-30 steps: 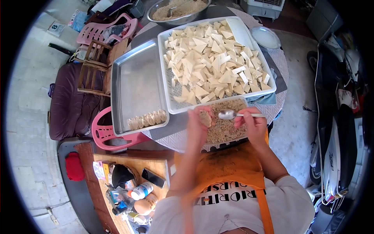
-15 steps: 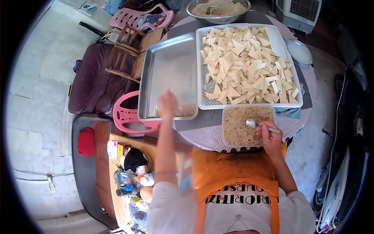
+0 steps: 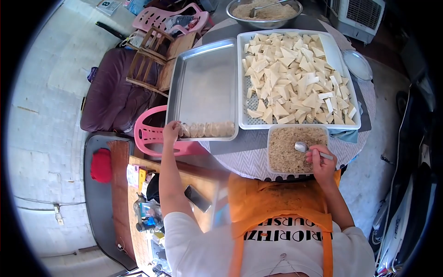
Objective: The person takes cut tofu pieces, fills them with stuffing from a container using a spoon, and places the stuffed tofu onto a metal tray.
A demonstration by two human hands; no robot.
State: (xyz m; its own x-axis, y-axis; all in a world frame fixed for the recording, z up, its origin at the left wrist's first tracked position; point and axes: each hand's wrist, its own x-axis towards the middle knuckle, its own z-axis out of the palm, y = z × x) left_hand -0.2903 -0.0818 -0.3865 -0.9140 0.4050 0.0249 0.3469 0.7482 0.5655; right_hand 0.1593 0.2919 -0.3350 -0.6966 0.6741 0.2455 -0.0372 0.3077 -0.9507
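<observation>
At the near left corner of a metal tray, my left hand has its fingers bent together against the left end of a row of pale, filled-looking pieces. The fingers hide what they grip there. My right hand is closed around the handle of a metal spoon. The spoon's bowl is over a plastic container of light brown, crumbly mixture. Behind the container, a white perforated tray holds a heap of cream-coloured triangular pieces.
A steel bowl of similar crumbly mixture stands at the table's far side. A round lid-like disc lies right of the white tray. A pink chair and a wooden side table with a phone are on the left.
My left hand has moved left from above the row to the tray's near corner, uncovering the row. My right hand keeps hold of the spoon. The whole view has shifted slightly.
</observation>
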